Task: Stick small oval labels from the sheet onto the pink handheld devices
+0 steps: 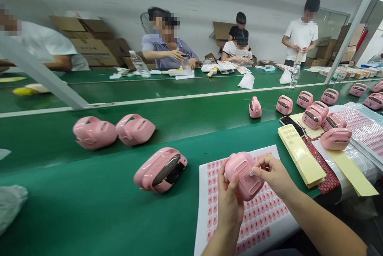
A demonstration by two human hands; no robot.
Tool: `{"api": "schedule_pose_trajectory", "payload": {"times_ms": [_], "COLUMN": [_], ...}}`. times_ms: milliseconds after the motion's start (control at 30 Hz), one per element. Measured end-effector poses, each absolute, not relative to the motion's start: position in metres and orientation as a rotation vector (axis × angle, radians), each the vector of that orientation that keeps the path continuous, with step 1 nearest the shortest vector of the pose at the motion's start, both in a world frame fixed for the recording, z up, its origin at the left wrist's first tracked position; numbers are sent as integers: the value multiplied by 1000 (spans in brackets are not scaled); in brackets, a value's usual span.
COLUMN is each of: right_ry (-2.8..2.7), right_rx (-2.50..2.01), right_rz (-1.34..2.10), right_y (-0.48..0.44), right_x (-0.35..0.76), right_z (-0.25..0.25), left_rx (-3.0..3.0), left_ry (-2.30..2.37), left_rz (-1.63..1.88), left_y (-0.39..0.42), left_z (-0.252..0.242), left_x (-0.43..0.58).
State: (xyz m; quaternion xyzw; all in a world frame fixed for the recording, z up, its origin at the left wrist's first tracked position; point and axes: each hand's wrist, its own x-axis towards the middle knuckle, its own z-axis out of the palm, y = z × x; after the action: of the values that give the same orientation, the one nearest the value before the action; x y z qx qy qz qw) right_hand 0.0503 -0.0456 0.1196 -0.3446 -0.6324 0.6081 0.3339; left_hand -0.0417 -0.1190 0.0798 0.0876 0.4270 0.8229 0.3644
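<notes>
My left hand is wrapped around a pink plastic device, its flat side with two raised bars turned up towards me. On the right, my right hand pinches a small white piece against that face; its exact kind is too small to make out. Under both hands lies a white sheet of pink stickers, printed in rows with a red mark on each. To the left, another pink device with a carry handle and dark glossy front rests on the green mat.
Two pink devices stand on the green belt. Several more, a yellow paper stack, a phone and sticker sheets lie at right. A metal post crosses at left. Co-workers sit and stand across the line.
</notes>
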Motion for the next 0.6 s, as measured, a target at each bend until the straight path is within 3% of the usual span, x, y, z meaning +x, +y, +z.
{"api": "schedule_pose_trajectory", "payload": {"times_ms": [300, 600], "right_ry": [-1714, -1684], "right_rx": [-836, -567], "right_rz": [1407, 909], "right_y": [-52, -66], "right_x": [46, 59], "right_z": [115, 106], "left_rx": [204, 81], "left_ry": [1113, 1054], "left_rz": [2126, 2234], "left_y": [-120, -115], "left_z": [80, 86], "left_x": [-42, -40]}}
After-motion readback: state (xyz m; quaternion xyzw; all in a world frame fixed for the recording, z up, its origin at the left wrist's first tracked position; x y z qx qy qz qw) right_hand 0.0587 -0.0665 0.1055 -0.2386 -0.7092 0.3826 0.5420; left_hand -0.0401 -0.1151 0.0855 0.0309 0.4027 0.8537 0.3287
